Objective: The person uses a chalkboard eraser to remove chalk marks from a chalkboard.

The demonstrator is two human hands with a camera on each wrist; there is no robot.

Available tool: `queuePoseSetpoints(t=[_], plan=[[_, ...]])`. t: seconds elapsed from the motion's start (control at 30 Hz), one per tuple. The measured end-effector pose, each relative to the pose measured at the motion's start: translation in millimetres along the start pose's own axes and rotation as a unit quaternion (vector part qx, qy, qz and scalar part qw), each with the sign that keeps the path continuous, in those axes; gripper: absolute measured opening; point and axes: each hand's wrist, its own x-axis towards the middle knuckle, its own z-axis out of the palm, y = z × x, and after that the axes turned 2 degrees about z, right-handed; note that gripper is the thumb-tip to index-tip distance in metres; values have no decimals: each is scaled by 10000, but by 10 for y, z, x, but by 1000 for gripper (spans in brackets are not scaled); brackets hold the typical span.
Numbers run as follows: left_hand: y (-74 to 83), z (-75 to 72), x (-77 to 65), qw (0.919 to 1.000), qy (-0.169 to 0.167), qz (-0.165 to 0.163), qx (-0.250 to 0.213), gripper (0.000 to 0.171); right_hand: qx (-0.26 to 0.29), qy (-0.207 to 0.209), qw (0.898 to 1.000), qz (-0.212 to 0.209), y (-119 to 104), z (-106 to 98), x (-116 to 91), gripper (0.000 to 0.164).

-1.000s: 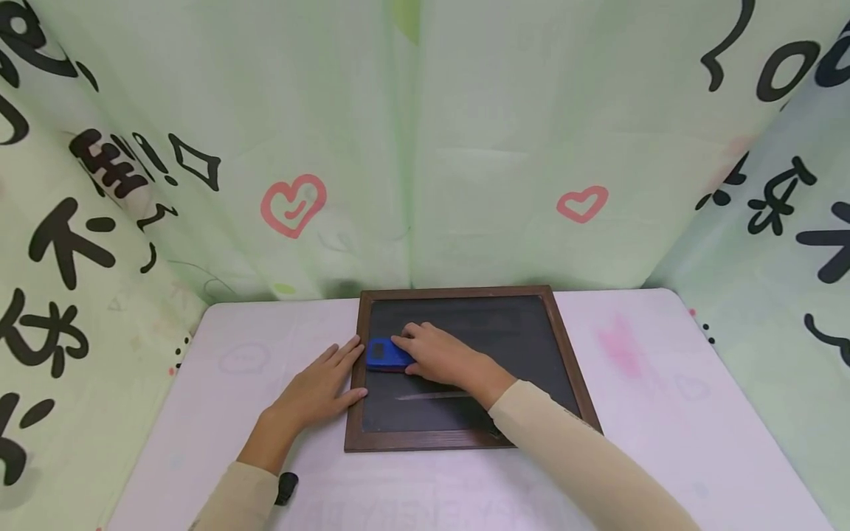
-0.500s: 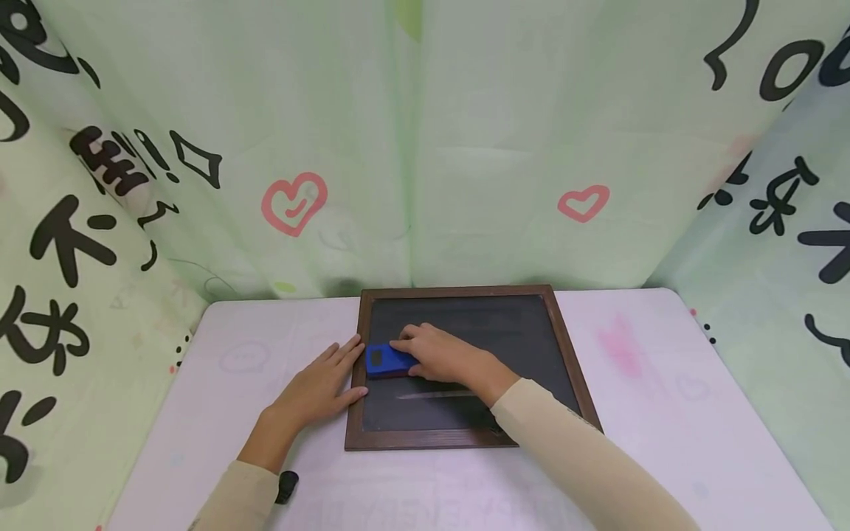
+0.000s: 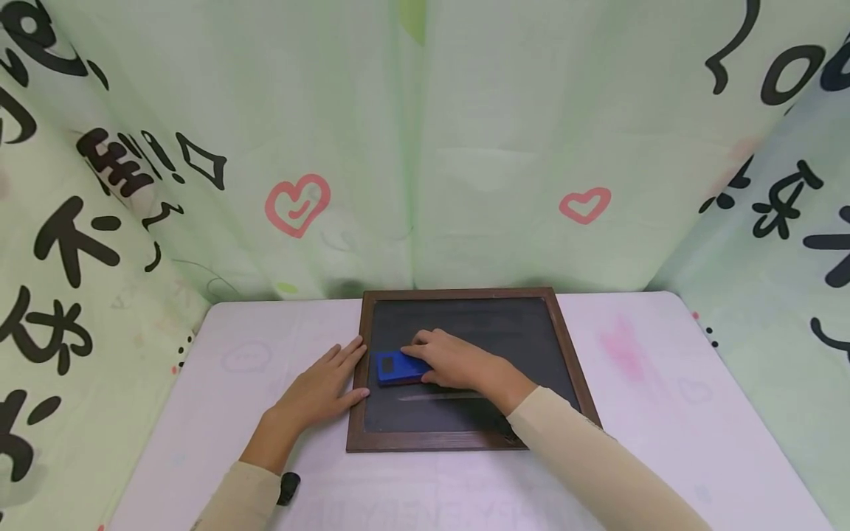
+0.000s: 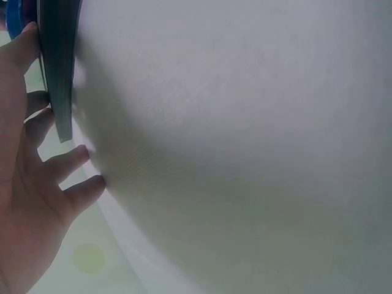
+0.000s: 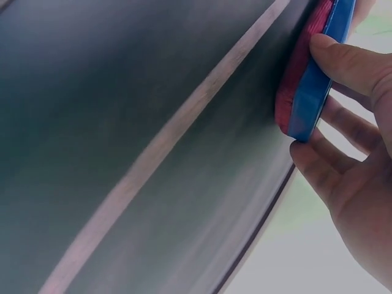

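A small blackboard (image 3: 505,317) with a brown wooden frame lies on the table. My right hand (image 3: 465,361) grips a blue board eraser (image 3: 395,367) over the left half of the black surface. In the right wrist view, the eraser's red pad (image 5: 297,86) faces the board, with thumb and fingers on opposite sides of the blue body. A pale chalk line (image 5: 165,144) runs across the board on the near side of the eraser. My left hand (image 3: 315,391) rests at the frame's left edge, fingers extended, with the fingertips and thumb touching the wood.
The board stands on a white-pink table (image 3: 657,442), its far edge close to a pale green curtain (image 3: 478,169) printed with hearts and black characters. Curtain also hangs on both sides. A small black object (image 3: 288,488) sits at the left wrist.
The eraser in my right hand has slid toward the near side of the board and slightly right, closer to the chalk line. My left hand stays at the frame.
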Motion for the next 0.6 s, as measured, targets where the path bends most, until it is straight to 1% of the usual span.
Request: queuePoseSetpoints(t=[0.17,0.27,0.37,0.5,0.6], plan=[[4,0,3,10000,55,37,2,77,178,25,9998,126,71,1,-126,58],[-4,12,10,9999,66,87,17,76,272,92,9994,207,125,15,-207,59],[-16,29,19,10000,36,64,6,76,343,205,9989,256,196,48,-296,60],[-26,39,22,10000,16,19,-2,76,461,368,9976,359,307,94,-444,60],[-23,36,17,10000,7,48,-15,76,512,414,9967,473,403,113,-570,60]])
